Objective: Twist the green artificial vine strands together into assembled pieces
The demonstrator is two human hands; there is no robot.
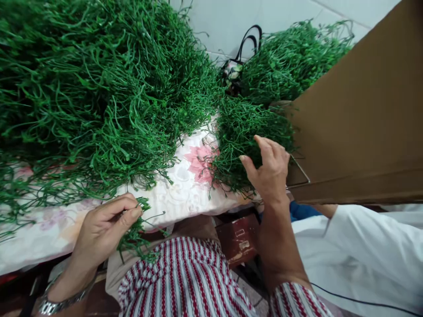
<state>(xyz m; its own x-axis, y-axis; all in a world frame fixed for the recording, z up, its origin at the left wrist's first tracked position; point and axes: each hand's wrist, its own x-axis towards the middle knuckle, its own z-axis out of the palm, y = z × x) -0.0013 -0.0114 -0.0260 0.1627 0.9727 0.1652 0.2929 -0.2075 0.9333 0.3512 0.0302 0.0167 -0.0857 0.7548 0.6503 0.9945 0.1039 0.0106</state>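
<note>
My left hand (107, 224) is closed in a pinch on a small bunch of thin green stems (137, 235), which hangs down over the table edge above my lap. The stems look like plastic plant sprigs with small branching tips. My right hand (269, 165) is open, thumb and fingers apart, at the near right side of a smaller heap of green stems (244, 127). Whether its fingertips touch that heap I cannot tell. A large tangled heap of the same stems (109, 97) covers the left side of the table.
A floral cloth (172, 198) covers the table. Beside my right hand a tall brown cardboard panel (360, 119) blocks the right side. Behind lie another green heap (294, 57) and a black-handled bag (234, 70). A person in a white sleeve (373, 242) sits at the right.
</note>
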